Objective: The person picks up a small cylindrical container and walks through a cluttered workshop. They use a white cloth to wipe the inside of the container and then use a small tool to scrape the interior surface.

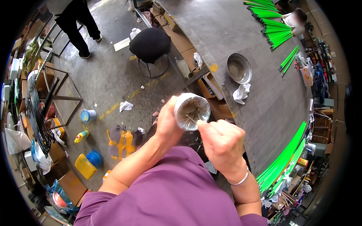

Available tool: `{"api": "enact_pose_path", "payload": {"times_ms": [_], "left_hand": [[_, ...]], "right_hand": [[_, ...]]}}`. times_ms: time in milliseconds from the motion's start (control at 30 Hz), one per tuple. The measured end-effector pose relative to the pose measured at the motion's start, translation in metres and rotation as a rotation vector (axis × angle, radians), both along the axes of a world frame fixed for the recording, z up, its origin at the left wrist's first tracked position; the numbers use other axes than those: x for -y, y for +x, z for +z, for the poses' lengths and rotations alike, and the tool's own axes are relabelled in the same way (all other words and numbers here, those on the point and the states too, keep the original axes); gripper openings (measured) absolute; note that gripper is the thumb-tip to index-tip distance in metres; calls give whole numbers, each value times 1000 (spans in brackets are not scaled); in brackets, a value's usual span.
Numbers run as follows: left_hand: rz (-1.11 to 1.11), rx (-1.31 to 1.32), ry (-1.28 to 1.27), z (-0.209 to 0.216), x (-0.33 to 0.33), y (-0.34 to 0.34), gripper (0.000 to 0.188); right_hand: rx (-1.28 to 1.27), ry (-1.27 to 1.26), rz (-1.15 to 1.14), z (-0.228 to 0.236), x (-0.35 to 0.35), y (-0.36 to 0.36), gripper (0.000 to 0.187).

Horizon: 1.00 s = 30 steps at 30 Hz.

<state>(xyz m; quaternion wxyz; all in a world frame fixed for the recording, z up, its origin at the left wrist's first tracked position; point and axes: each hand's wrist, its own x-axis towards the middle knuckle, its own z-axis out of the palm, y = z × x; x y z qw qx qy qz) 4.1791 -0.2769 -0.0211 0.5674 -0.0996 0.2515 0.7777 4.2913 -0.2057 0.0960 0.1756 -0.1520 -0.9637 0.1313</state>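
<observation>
My left hand is wrapped round the side of a white cup, held up in front of my body with its mouth toward me. Clear plastic film seems to line the cup, and a greyish substance lies inside. Above the cup's near right rim, my right hand is closed in a pinch on a thin pale stick. The stick's far end reaches down into the grey contents. Its upper end is hidden by my fingers.
On the grey table to the right are a metal bowl, crumpled tissue and bundles of green rods. A black stool stands ahead. One person stands far left; another is beyond the table.
</observation>
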Motion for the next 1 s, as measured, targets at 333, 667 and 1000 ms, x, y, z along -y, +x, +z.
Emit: {"api": "enact_pose_path", "payload": {"times_ms": [333,667,1000], "left_hand": [[-2,-16,66,-1,-1,-2,37],[17,-42,42,-10,-1,-1,44],[36,-29,31,-10,1,-5,43]], "right_hand": [[-47,35,-78,-9,-19,20,10],[-64,92,-62,2,-21,-3,12],[45,61,42,-12,-12,1,17]]}}
